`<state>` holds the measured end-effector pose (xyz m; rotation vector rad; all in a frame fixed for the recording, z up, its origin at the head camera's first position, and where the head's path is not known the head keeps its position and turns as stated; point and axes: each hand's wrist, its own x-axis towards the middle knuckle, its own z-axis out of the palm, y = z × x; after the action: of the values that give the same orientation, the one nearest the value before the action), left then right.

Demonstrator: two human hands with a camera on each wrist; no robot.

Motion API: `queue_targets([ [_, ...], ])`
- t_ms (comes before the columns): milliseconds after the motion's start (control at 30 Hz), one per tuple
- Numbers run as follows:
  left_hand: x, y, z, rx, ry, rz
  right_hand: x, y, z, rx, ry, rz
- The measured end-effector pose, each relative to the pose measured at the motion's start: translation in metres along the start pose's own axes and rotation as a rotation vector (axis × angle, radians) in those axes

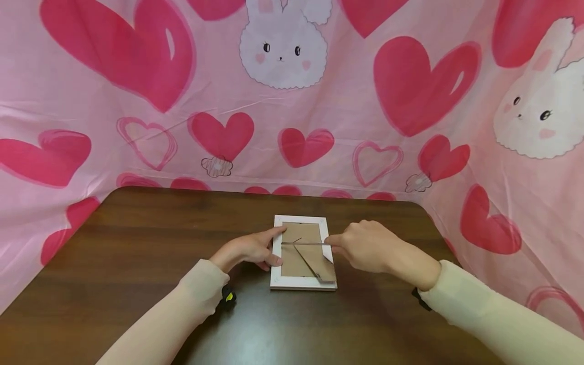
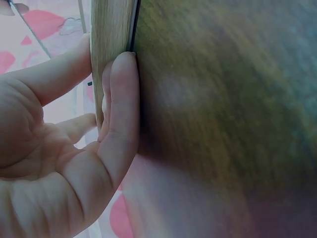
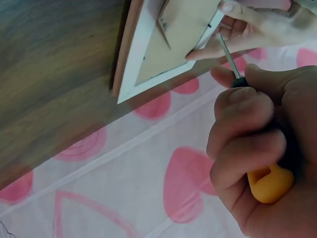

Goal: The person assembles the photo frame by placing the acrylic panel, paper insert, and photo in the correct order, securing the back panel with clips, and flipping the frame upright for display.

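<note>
A picture frame lies face down, its white back border round a brown backing board with a stand flap. My left hand grips the frame's left side, thumb and index finger reaching onto the border. In the left wrist view, other fingers lie along the frame's wooden edge. My right hand holds a screwdriver with a yellow and black handle. Its thin metal shaft points left across the backing board, the tip near the left inner edge.
The frame lies on a dark brown wooden table. Pink cloth with hearts and rabbits hangs behind the table and along its sides. A black band with a yellow-green spot shows at the left wrist.
</note>
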<state>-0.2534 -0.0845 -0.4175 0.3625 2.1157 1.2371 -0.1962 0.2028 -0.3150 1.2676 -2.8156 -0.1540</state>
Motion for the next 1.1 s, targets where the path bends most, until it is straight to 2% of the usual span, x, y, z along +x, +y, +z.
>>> queue_targets([
  [100, 0.0, -0.001, -0.001, -0.009, 0.008, -0.004, 0.003, -0.005, 0.002, -0.029, -0.001, -0.013],
  [433, 0.001, 0.0, 0.002, -0.017, 0.007, 0.003, 0.003, -0.014, 0.004, -0.058, -0.018, 0.026],
  [767, 0.0, 0.002, 0.001, 0.0, 0.008, -0.01, 0.002, -0.019, 0.006, 0.007, -0.093, 0.091],
  [1100, 0.001, 0.001, 0.0, -0.005, 0.001, -0.015, -0.003, -0.018, 0.016, 0.041, -0.038, 0.071],
])
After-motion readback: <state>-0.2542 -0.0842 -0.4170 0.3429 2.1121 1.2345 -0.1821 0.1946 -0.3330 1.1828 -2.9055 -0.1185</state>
